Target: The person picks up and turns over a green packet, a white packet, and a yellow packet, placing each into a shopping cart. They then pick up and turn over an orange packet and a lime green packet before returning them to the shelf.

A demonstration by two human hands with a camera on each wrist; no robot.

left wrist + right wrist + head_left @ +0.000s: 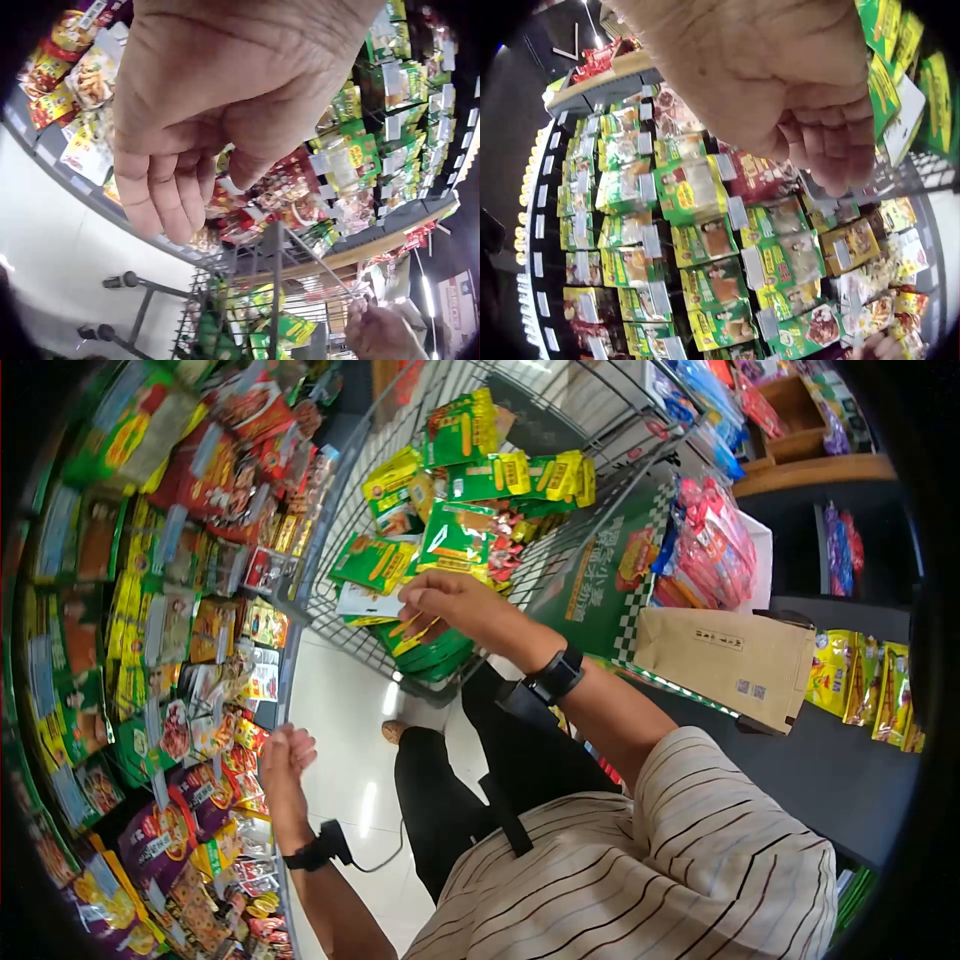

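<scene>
My right hand [460, 605] hovers over the near end of a wire shopping cart [318, 588], its fingers loosely bent and nothing in them. Under and beyond it lie several green and yellow food packets [455, 540], piled in the cart. In the right wrist view the fingers [832, 154] hang relaxed before the racks. My left hand [287, 765] is at the left, beside the shelf of hanging packets [215, 740]. In the left wrist view its fingers [154, 187] droop, relaxed, and hold nothing; the cart's grey post [276, 262] stands beyond them.
Hanging green packets [705, 244] with price tags fill the left shelving. At right are a green panel [600, 575], pink bagged goods [715, 545], a brown paper bag [725, 665] and yellow packets [860, 675]. Pale floor tiles [345, 700] show between shelf and cart.
</scene>
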